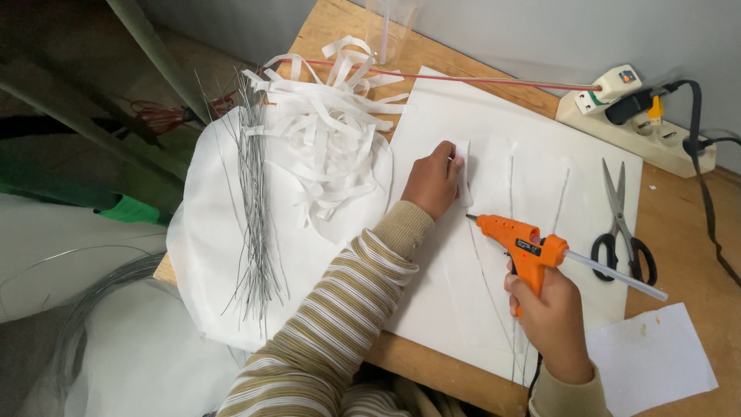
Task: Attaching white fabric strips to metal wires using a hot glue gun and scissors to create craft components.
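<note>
My right hand point(552, 316) grips an orange hot glue gun point(521, 249), its nozzle pointing left over a large white sheet point(494, 131). A clear glue stick point(617, 276) sticks out of the gun's back. My left hand point(432, 181) presses a narrow white paper strip point(462, 174) against the sheet, fingers curled on it. Thin straight wires point(510, 185) lie on the sheet just right of the strip, and another wire runs down from the nozzle.
A heap of white paper strips point(332, 131) and a bundle of thin grey wires point(255, 224) lie on white fabric point(201, 255) at left. Black-handled scissors point(621, 228), a power strip point(648, 127), a small white sheet point(652, 359) and a clear cup point(390, 27) surround the work.
</note>
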